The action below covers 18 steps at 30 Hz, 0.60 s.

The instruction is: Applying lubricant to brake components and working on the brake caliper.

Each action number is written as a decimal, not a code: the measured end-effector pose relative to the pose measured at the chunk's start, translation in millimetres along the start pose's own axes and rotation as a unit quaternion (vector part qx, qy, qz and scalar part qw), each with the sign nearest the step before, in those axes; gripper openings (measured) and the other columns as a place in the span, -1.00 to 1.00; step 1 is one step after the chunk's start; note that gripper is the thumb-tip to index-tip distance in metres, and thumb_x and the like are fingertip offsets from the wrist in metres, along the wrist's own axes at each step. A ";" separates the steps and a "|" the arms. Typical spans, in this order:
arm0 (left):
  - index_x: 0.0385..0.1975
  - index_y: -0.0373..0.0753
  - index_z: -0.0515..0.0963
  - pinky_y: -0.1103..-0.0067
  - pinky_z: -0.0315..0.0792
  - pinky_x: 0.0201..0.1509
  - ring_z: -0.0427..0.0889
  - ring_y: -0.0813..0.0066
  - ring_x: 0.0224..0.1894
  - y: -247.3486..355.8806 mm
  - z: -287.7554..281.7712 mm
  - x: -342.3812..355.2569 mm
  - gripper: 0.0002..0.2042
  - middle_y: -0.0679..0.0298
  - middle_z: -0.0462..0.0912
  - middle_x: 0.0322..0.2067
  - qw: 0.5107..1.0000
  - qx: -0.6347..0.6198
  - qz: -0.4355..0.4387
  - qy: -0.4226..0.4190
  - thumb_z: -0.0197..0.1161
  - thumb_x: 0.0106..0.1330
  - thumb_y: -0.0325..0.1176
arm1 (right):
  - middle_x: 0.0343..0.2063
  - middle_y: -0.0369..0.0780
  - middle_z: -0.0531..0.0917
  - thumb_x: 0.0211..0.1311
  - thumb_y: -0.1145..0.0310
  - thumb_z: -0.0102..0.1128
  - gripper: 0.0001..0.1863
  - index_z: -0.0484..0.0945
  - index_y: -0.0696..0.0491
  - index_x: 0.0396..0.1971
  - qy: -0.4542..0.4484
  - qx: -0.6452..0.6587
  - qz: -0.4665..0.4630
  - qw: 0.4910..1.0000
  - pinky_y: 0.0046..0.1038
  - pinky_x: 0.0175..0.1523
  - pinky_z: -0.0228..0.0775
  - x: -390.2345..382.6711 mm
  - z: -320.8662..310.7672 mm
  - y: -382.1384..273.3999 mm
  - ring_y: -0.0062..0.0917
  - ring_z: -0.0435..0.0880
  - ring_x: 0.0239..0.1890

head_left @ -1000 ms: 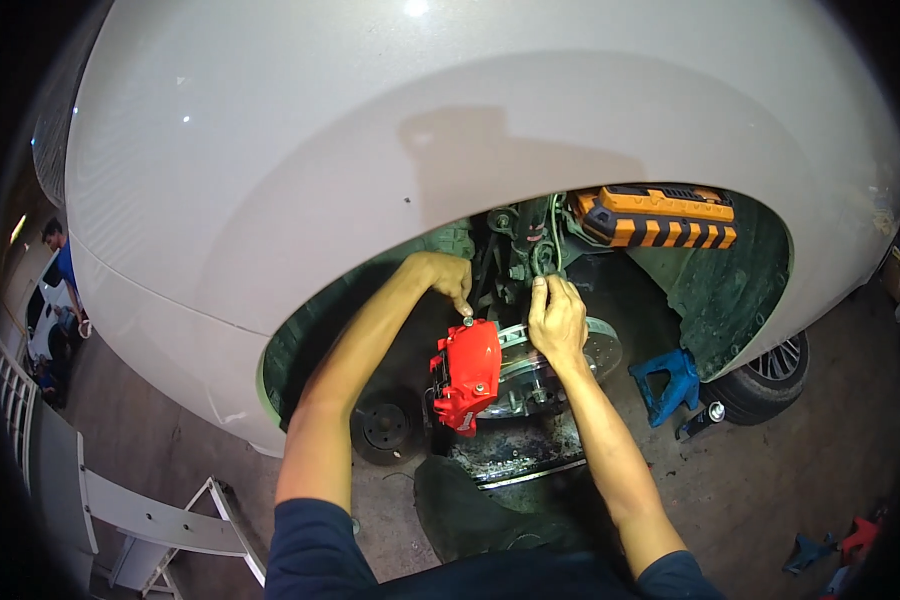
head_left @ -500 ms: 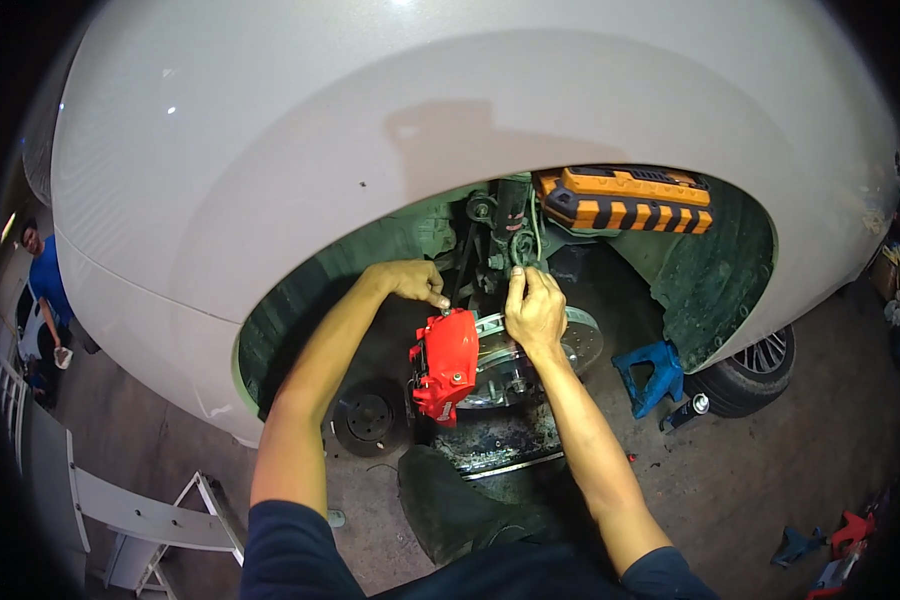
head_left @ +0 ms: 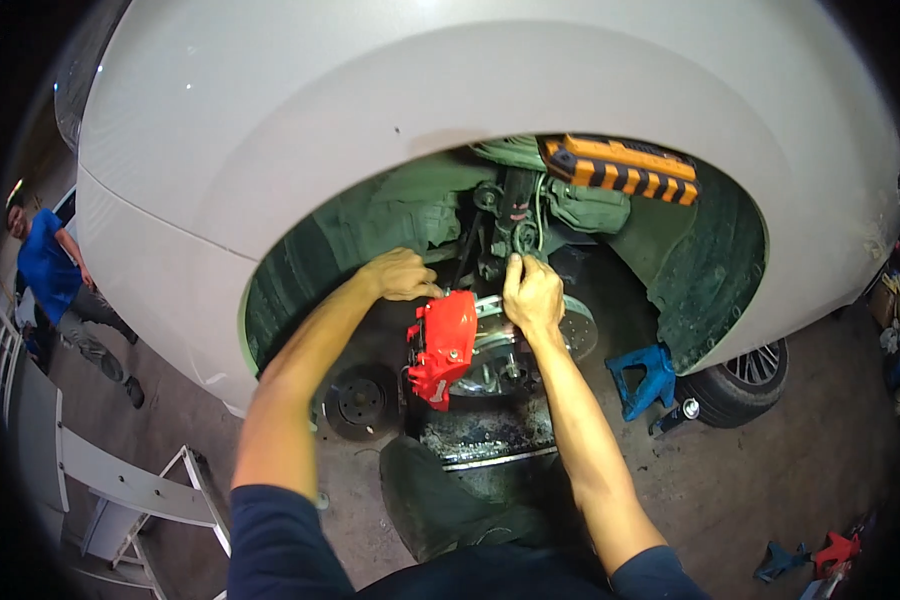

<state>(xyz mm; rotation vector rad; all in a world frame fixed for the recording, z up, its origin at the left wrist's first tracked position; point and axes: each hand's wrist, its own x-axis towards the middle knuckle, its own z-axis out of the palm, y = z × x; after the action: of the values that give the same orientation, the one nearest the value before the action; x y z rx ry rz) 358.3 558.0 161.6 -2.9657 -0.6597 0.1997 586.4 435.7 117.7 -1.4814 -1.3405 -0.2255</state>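
Note:
A red brake caliper (head_left: 444, 345) sits over the left side of a shiny brake disc (head_left: 577, 328) inside the wheel arch. My left hand (head_left: 400, 274) is curled at the caliper's top end, its fingertips pinched by a small fitting there; what they hold is hidden. My right hand (head_left: 533, 300) is above the disc, thumb and fingers closed together just below the strut (head_left: 517, 195). Whatever lies in that pinch is too small or covered to name.
An orange-and-black striped work light (head_left: 625, 172) sits at the arch's upper right. On the floor are a dark disc (head_left: 362, 402), a blue jack stand (head_left: 640, 380), a spray can (head_left: 674, 416) and a wheel (head_left: 738, 388). A person in blue (head_left: 52, 262) stands at left beyond white metal frames (head_left: 135, 490).
My view has shifted slightly, and the work light appears higher. Both hands stay at about the same spots on the brake assembly. The person in blue shows more fully at left.

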 end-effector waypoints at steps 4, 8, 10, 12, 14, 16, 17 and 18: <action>-0.43 -0.34 0.58 0.13 0.42 -0.25 0.59 -0.18 -0.33 6.0 4.0 -62.5 -0.52 -0.12 0.57 -0.54 0.961 -0.179 -0.160 0.136 -0.03 0.45 0.00 | -0.37 0.13 0.67 0.35 0.05 -0.05 -0.52 0.66 0.18 -0.38 -0.116 -0.046 0.102 0.987 -0.02 -0.13 0.49 9.8 -10.9 -33.5 0.10 0.66 -0.28; -0.61 -0.39 0.42 0.30 0.31 -0.42 0.33 0.32 -0.65 26.9 49.3 -73.0 -0.45 0.06 0.33 -0.73 0.912 -0.249 -0.265 0.189 -0.06 0.50 -0.01 | -0.36 0.05 0.70 0.27 -0.01 0.09 -0.57 0.67 0.10 -0.33 -0.224 -0.038 0.127 0.966 -0.06 -0.06 0.48 12.1 -1.7 -31.6 0.03 0.66 -0.17; -0.62 -0.25 0.36 0.48 0.26 -0.56 0.24 0.57 -0.68 51.2 37.8 -61.1 -0.47 0.37 0.29 -0.71 0.827 -0.429 -0.325 0.163 -0.07 0.51 0.05 | -0.39 0.00 0.71 0.24 -0.01 0.16 -0.57 0.67 0.11 -0.32 -0.230 0.022 0.092 0.968 -0.18 -0.07 0.50 18.0 0.5 -14.0 -0.09 0.71 -0.22; -0.55 -0.15 0.35 0.63 0.24 -0.60 0.20 0.69 -0.68 68.7 29.7 -60.4 -0.51 0.51 0.26 -0.68 0.722 -0.581 -0.288 0.241 -0.11 0.51 0.10 | -0.40 -0.04 0.72 0.25 -0.04 0.17 -0.53 0.67 0.13 -0.27 -0.247 0.105 0.047 0.962 -0.26 -0.09 0.51 23.8 4.9 -16.8 -0.21 0.73 -0.26; -0.51 -0.27 0.41 0.54 0.34 -0.48 0.34 0.59 -0.60 79.6 18.3 -53.7 -0.52 0.40 0.39 -0.66 0.791 -0.406 -0.273 0.367 -0.06 0.51 0.03 | -0.38 -0.09 0.74 0.30 -0.06 0.14 -0.46 0.65 0.18 -0.15 -0.304 0.158 0.064 0.937 -0.35 -0.11 0.51 27.8 11.5 -33.6 -0.35 0.73 -0.28; -0.42 -0.37 0.48 0.48 0.41 -0.33 0.48 0.50 -0.49 103.8 3.4 -37.1 -0.49 0.29 0.54 -0.58 0.822 -0.372 -0.221 0.370 -0.09 0.52 0.01 | -0.46 -0.16 0.70 0.44 0.06 0.01 -0.54 0.61 0.22 -0.18 -0.304 0.332 0.141 0.882 -0.47 -0.26 0.49 18.9 12.3 -42.3 -0.54 0.65 -0.43; -0.38 -0.37 0.54 0.51 0.42 -0.35 0.51 0.50 -0.49 114.7 -0.6 -28.4 -0.48 0.25 0.58 -0.56 0.850 -0.374 -0.148 0.342 -0.14 0.53 0.01 | -0.49 -0.20 0.67 0.49 0.13 -0.05 -0.57 0.60 0.23 -0.20 -0.277 0.392 0.155 0.863 -0.53 -0.33 0.46 9.2 7.0 -39.7 -0.64 0.59 -0.49; -0.35 -0.37 0.56 0.51 0.44 -0.35 0.54 0.50 -0.49 107.7 -4.1 -32.2 -0.49 0.23 0.59 -0.56 0.834 -0.450 -0.147 0.284 -0.13 0.53 -0.01 | -0.52 -0.24 0.64 0.50 0.16 -0.07 -0.60 0.59 0.22 -0.23 -0.231 0.383 0.146 0.882 -0.56 -0.38 0.43 -1.6 -1.2 -50.9 -0.66 0.57 -0.52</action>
<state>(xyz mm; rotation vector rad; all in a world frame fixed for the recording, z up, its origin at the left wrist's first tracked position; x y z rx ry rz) 374.7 446.8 155.9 -3.3021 -1.3659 -1.3121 545.6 423.2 145.5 -1.0398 -1.3147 0.8218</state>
